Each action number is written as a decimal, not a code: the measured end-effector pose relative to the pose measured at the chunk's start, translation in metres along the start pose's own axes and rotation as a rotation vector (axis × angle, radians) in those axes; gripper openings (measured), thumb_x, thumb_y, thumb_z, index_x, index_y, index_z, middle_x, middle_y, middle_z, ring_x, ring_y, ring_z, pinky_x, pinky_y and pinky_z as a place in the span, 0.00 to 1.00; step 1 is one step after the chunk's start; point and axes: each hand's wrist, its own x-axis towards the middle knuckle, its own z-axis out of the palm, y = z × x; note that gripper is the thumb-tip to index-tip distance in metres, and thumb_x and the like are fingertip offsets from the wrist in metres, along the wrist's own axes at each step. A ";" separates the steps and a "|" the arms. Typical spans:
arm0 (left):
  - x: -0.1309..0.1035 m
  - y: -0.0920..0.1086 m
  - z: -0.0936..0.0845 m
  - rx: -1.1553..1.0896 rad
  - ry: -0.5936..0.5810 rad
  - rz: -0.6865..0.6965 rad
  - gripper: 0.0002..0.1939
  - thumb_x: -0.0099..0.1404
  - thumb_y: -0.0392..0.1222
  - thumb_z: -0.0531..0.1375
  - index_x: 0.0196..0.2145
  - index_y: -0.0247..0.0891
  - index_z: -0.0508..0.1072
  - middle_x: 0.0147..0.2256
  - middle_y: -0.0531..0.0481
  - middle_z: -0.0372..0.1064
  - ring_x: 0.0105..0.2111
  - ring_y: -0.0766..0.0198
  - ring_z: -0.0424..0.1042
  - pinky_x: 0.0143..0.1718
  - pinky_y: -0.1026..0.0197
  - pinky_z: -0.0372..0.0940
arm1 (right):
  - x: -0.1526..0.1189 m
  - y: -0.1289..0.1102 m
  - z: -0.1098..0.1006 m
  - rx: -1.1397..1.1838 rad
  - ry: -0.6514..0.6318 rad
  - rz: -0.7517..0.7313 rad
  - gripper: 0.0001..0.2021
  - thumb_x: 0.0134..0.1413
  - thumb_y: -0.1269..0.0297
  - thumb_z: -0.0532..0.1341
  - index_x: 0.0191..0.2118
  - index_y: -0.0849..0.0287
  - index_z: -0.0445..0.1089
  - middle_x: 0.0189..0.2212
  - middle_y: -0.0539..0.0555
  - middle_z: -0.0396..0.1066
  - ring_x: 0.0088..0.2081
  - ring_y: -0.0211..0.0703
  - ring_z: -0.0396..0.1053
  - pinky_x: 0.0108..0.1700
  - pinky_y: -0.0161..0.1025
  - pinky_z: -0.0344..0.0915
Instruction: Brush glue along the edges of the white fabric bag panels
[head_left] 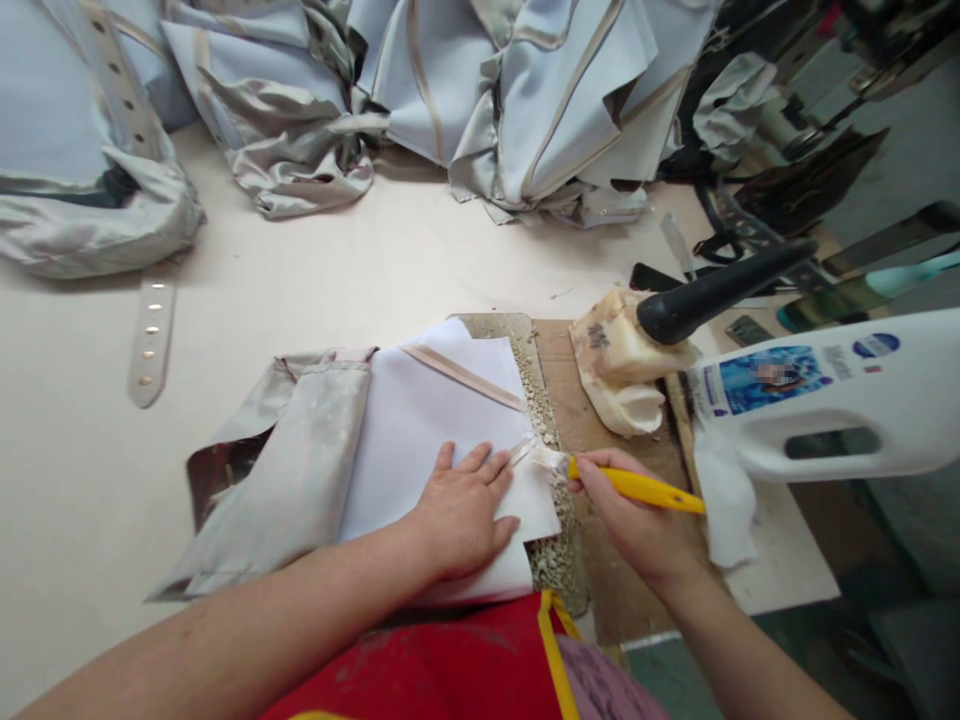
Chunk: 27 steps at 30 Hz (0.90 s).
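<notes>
Covering most of the view, the cream table (90, 480) carries at its far edge a big heap of pale blue and grey fabric (517, 100). At the right side, a large white plastic jug (847, 400) lies on its side, and a black handle (720, 290) rests on a yellowish lump (615, 370) just beside it. A loose strap with metal studs (150, 340) lies apart at the left.

In front of you the white fabric piece (427, 420) lies flat over a crusted board (547, 410), with a grey folded part at its left. Your left hand (461, 510) presses flat on this piece, fingers spread and open, gripping nothing. Your right hand (630, 515) is closed around the yellow handle of a small brush (637, 487). The bristles of the brush touch the right edge of the white piece, near your left fingertips (499, 465). A white rag (724, 500) lies just under the end of the brush.
</notes>
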 end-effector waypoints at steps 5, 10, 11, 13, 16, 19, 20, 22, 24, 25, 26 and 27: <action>-0.003 0.000 -0.003 -0.042 0.017 0.000 0.27 0.63 0.54 0.48 0.57 0.43 0.58 0.60 0.47 0.49 0.60 0.51 0.45 0.57 0.36 0.38 | 0.029 0.001 0.011 -0.004 0.018 -0.142 0.11 0.53 0.56 0.55 0.31 0.57 0.68 0.26 0.51 0.70 0.31 0.43 0.68 0.36 0.38 0.62; -0.006 0.000 -0.017 -0.071 -0.018 0.008 0.26 0.62 0.53 0.50 0.56 0.44 0.58 0.59 0.46 0.52 0.60 0.50 0.47 0.56 0.35 0.42 | 0.043 -0.007 0.016 -0.024 -0.026 -0.192 0.11 0.53 0.58 0.54 0.25 0.57 0.66 0.21 0.49 0.67 0.26 0.41 0.66 0.32 0.36 0.62; -0.006 -0.001 -0.021 -0.075 -0.037 0.009 0.27 0.61 0.53 0.51 0.56 0.44 0.59 0.59 0.45 0.53 0.59 0.50 0.48 0.55 0.35 0.43 | 0.048 -0.010 0.018 -0.012 -0.015 -0.196 0.11 0.53 0.58 0.54 0.25 0.57 0.65 0.20 0.48 0.66 0.26 0.40 0.65 0.31 0.36 0.62; -0.006 -0.004 -0.031 -0.075 -0.072 0.026 0.27 0.61 0.52 0.52 0.56 0.44 0.59 0.58 0.45 0.54 0.59 0.49 0.49 0.55 0.38 0.46 | 0.059 -0.018 0.020 0.045 0.056 -0.195 0.11 0.53 0.58 0.54 0.25 0.57 0.65 0.20 0.48 0.66 0.26 0.40 0.65 0.32 0.35 0.62; -0.003 -0.014 -0.052 -0.028 -0.055 0.063 0.26 0.61 0.51 0.52 0.56 0.43 0.59 0.58 0.45 0.55 0.59 0.52 0.50 0.56 0.44 0.50 | 0.080 -0.030 0.023 0.110 0.115 -0.181 0.10 0.50 0.58 0.55 0.25 0.57 0.65 0.19 0.48 0.66 0.25 0.40 0.65 0.30 0.35 0.62; 0.004 -0.031 -0.079 0.066 0.013 0.042 0.25 0.62 0.49 0.51 0.55 0.41 0.60 0.59 0.47 0.53 0.60 0.55 0.48 0.56 0.48 0.50 | 0.106 -0.040 0.028 0.141 0.067 -0.138 0.08 0.46 0.62 0.55 0.21 0.58 0.64 0.16 0.47 0.64 0.21 0.40 0.65 0.26 0.35 0.62; 0.007 -0.038 -0.089 0.099 0.030 0.022 0.25 0.62 0.49 0.52 0.55 0.40 0.61 0.59 0.47 0.52 0.60 0.55 0.47 0.57 0.49 0.49 | 0.116 -0.042 0.030 0.155 0.053 -0.120 0.08 0.45 0.63 0.55 0.20 0.58 0.63 0.15 0.47 0.64 0.20 0.39 0.64 0.25 0.34 0.61; 0.016 -0.053 -0.106 0.166 0.051 -0.021 0.24 0.61 0.49 0.52 0.54 0.39 0.62 0.59 0.46 0.51 0.61 0.54 0.45 0.57 0.49 0.47 | 0.136 -0.048 0.037 0.166 0.046 -0.106 0.07 0.43 0.65 0.55 0.19 0.58 0.63 0.13 0.47 0.63 0.18 0.39 0.64 0.23 0.34 0.61; 0.029 -0.070 -0.121 0.220 0.066 -0.069 0.24 0.60 0.49 0.53 0.52 0.39 0.63 0.60 0.45 0.50 0.61 0.52 0.44 0.57 0.47 0.46 | 0.155 -0.055 0.045 0.158 0.069 -0.108 0.07 0.43 0.65 0.54 0.19 0.58 0.63 0.12 0.47 0.63 0.18 0.40 0.65 0.22 0.33 0.61; 0.036 -0.079 -0.127 0.233 0.077 -0.098 0.24 0.59 0.50 0.53 0.52 0.39 0.63 0.60 0.44 0.50 0.61 0.51 0.43 0.57 0.46 0.46 | 0.165 -0.060 0.050 0.154 0.083 -0.111 0.07 0.43 0.66 0.54 0.19 0.58 0.64 0.12 0.47 0.63 0.18 0.40 0.66 0.22 0.33 0.61; 0.043 -0.088 -0.132 0.221 0.083 -0.143 0.25 0.59 0.50 0.53 0.52 0.39 0.63 0.60 0.44 0.50 0.61 0.51 0.43 0.57 0.45 0.46 | 0.174 -0.064 0.055 0.157 0.099 -0.114 0.08 0.43 0.66 0.54 0.18 0.58 0.63 0.12 0.47 0.63 0.19 0.40 0.66 0.23 0.33 0.61; 0.050 -0.097 -0.137 0.186 0.077 -0.201 0.26 0.59 0.51 0.52 0.53 0.38 0.62 0.60 0.43 0.49 0.61 0.50 0.44 0.56 0.45 0.47 | 0.181 -0.069 0.060 0.166 0.112 -0.116 0.08 0.43 0.66 0.54 0.18 0.58 0.63 0.12 0.47 0.63 0.19 0.40 0.66 0.22 0.33 0.61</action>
